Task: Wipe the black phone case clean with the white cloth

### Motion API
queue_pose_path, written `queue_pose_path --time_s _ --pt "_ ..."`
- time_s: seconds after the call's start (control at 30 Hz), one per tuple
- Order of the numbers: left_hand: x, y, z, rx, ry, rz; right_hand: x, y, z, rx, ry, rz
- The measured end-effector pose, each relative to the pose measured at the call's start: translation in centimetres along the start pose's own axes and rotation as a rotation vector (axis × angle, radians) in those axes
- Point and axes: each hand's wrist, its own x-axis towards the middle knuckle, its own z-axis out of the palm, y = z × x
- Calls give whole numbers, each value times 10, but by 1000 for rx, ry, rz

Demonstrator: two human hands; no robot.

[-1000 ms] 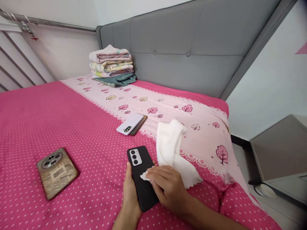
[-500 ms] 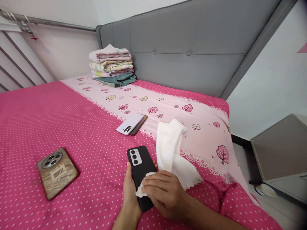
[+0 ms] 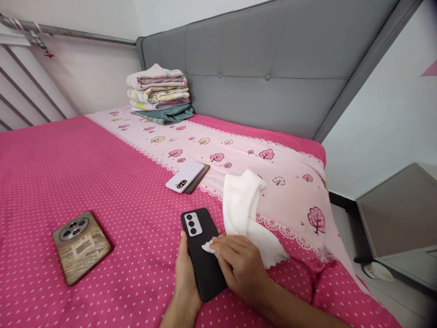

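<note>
No readable text anywhere in my feed. Closest thing is a white sticker (image 3: 83, 246) on the back of the brown phone (image 3: 68, 263), well left of the fingers (image 3: 182, 246) of my left hand (image 3: 186, 280): dark barcode-like bars, characters too small to make out. Black phone (image 3: 200, 259) under the fingertips (image 3: 221, 246) of my right hand (image 3: 241, 269) and the white cloth (image 3: 241, 205): nothing legible on its back, same for the pale phone (image 3: 184, 176) beyond those fingertips.

Cloth (image 3: 244, 205) right of phone (image 3: 200, 248) (both on bed (image 3: 68, 159)).
</note>
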Motion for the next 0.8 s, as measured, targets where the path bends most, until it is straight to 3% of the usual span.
queue_pose_path --time_s 0.23,0.57,0.8 --pt "2 -1 -2 12 9 18 -3 2 2 16 1 26" --pt "1 2 -3 -62 -70 -75 2 -2 -7 106 -105 -227" --pt "1 2 0 -79 -41 -86 1 0 -6 120 -112 -221"
